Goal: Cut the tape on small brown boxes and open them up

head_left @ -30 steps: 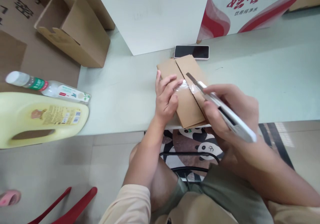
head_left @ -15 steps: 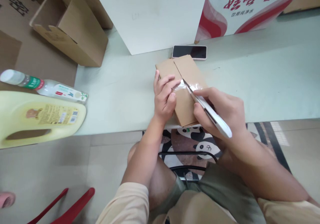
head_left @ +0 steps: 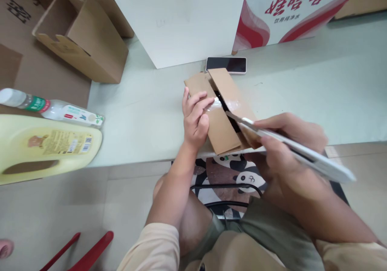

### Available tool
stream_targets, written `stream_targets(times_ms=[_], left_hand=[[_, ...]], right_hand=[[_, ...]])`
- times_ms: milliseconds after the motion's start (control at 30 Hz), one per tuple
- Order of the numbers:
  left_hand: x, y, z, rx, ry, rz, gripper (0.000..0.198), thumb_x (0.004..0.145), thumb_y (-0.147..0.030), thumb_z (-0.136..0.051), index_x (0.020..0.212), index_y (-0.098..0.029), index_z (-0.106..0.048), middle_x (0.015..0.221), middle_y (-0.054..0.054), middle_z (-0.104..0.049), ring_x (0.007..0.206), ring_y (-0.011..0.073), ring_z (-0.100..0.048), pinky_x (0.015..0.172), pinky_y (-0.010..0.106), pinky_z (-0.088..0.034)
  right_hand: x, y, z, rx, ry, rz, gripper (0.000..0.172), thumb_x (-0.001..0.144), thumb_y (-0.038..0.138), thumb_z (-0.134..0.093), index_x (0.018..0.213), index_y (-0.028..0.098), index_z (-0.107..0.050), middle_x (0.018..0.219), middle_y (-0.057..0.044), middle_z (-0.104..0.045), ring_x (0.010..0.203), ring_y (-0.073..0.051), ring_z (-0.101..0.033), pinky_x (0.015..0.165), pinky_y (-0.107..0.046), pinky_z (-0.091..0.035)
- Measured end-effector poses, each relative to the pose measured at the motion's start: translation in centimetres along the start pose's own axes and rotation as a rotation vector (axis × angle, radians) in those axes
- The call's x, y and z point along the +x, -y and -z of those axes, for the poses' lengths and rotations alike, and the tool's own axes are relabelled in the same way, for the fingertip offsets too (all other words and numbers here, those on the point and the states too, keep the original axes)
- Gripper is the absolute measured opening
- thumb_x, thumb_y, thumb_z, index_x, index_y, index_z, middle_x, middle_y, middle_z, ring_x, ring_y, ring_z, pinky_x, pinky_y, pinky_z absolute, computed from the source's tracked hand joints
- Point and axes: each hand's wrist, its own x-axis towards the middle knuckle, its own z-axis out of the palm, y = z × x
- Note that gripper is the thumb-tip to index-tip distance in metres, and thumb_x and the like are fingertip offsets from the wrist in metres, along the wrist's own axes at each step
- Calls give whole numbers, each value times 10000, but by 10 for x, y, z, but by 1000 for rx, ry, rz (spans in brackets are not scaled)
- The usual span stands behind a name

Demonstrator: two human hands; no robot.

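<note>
A small brown cardboard box [head_left: 222, 132] lies at the table's near edge, its top flaps parted along a dark gap and cut clear tape [head_left: 215, 104] on both flaps. My left hand [head_left: 196, 119] holds the box from the left, its fingers bent over the left flap and one fingertip beside the tape. In my right hand [head_left: 290, 142] is a white utility knife [head_left: 314, 158], gripped between thumb and fingers. Its extended blade points left over the gap, near the right flap. What lies inside the box is too dark to make out.
A phone [head_left: 226, 65] lies just behind the box. Beyond it stand a white carton [head_left: 184, 21] and a red-and-white printed carton [head_left: 278, 17]. To the left are an open cardboard box [head_left: 96, 41], a clear bottle [head_left: 72, 111] and a yellow jug [head_left: 75, 142] on the table [head_left: 136, 121].
The top flaps have come apart, opening a dark gap. My right hand has drawn the knife right and toward me, tilting it flatter. My left hand stays on the box.
</note>
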Motion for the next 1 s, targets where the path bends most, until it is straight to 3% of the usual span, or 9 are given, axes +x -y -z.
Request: stream_targets(times_ms=[100,167,233,333,433,567,733,1000], left_hand=[[-2,3,3,-4,6,-12,634,1026,-600,-187,1180,-238,-685,1253,93,-679,1314,279,-588,1315,559,-197],[-3,4,4,-11,15,-30,606,1036,-555,-194,1195,-230,-680,1269,96,-680,1324,274,-581,1321,552,-181],[-3,5,6,-29,0,-66,559,1047,-492,-213,1206,-222,-675,1269,95,-683,1320,264,-585,1323,540,-177],[-3,5,7,-51,-36,-118,499,1054,-419,-246,1221,-214,-668,1257,87,-687,1300,246,-600,1321,522,-191],[-3,6,9,-47,-35,-128,485,1054,-406,-256,1235,-215,-664,1266,83,-683,1310,245,-595,1319,518,-202],[-3,8,10,-58,-46,-134,477,1055,-404,-266,1242,-230,-669,1271,74,-674,1315,242,-587,1318,526,-214],[-3,9,10,-91,-50,-118,480,1055,-430,-279,1251,-246,-677,1297,72,-655,1349,255,-560,1323,538,-199],[-5,14,17,-193,-54,-52,445,1035,-479,-350,1267,-307,-689,1325,52,-632,1432,266,-481,1332,542,-150]], right_hand=[[0,-17,5,126,-271,-7,175,874,411,-620,900,253,-689,627,-2,-609,500,-141,-541,453,-284,-383],[3,-34,5,121,-333,-67,178,884,387,-622,981,245,-668,679,-5,-626,556,-154,-591,505,-294,-430],[6,-56,2,-15,-237,-190,218,897,370,-601,1066,239,-644,766,-22,-669,642,-182,-647,591,-326,-494],[8,-92,-3,-292,31,-329,370,867,362,-600,1207,219,-629,975,-89,-736,803,-244,-697,727,-400,-553],[5,-120,-9,-490,248,-313,601,812,363,-627,1380,174,-573,1205,-173,-711,1015,-333,-681,847,-471,-544],[2,-133,-13,-692,433,-337,740,802,347,-609,1479,72,-495,1257,-245,-673,1116,-412,-624,909,-525,-505],[4,-131,-14,-766,494,-384,758,854,375,-576,1527,61,-423,1298,-268,-637,1185,-437,-583,934,-560,-499],[0,-139,-15,-740,417,-397,756,836,357,-600,1539,127,-441,1394,-274,-571,1245,-474,-549,960,-655,-487]])
